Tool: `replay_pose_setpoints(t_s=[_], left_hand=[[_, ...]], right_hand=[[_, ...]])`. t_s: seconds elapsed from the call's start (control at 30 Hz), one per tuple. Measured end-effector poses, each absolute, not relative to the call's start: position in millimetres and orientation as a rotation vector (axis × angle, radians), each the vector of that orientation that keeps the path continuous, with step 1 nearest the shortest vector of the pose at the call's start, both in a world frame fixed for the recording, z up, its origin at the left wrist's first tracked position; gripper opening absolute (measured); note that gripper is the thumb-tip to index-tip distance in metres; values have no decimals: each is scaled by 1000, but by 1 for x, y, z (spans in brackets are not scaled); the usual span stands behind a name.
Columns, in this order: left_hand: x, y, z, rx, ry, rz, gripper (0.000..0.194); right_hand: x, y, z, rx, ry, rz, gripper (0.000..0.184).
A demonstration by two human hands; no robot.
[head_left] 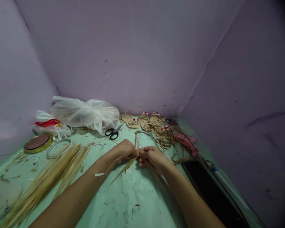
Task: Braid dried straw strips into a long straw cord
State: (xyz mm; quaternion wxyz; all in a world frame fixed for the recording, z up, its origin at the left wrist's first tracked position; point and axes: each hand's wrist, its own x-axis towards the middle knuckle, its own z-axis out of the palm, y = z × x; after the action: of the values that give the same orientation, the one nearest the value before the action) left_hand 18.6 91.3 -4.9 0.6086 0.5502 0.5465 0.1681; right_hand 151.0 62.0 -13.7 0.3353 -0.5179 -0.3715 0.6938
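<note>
My left hand (127,150) and my right hand (154,158) meet near the middle of the green surface, both closed on a twisted cord of dry plant fibre (138,139). The cord runs up and away from my fingers, then bends right toward a tangle of similar cord (165,142). A loose strip of the fibre (124,169) hangs down to the left from below my left hand. Another blurred strand passes under my right hand. My fingertips hide the exact point where the strands come together.
Black-handled scissors (114,132) lie beyond my left hand. Pale fibre strips (46,180) spread at left, near a tape ring (58,148) and a round tin (37,143). White plastic bags (87,114) and woven pieces with red beads (143,122) line the back. A dark flat object (209,190) lies right.
</note>
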Motion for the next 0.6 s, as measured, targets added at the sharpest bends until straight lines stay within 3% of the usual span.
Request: replay_pose_setpoints(t_s=[0.4, 0.6], left_hand=[[16, 93, -2, 1497, 1335, 314, 4], [18, 89, 5, 1676, 1492, 210, 9]], right_hand=[[153, 64, -16, -1586, -1212, 1570, 17], [151, 66, -24, -1553, -1270, 1471, 8]])
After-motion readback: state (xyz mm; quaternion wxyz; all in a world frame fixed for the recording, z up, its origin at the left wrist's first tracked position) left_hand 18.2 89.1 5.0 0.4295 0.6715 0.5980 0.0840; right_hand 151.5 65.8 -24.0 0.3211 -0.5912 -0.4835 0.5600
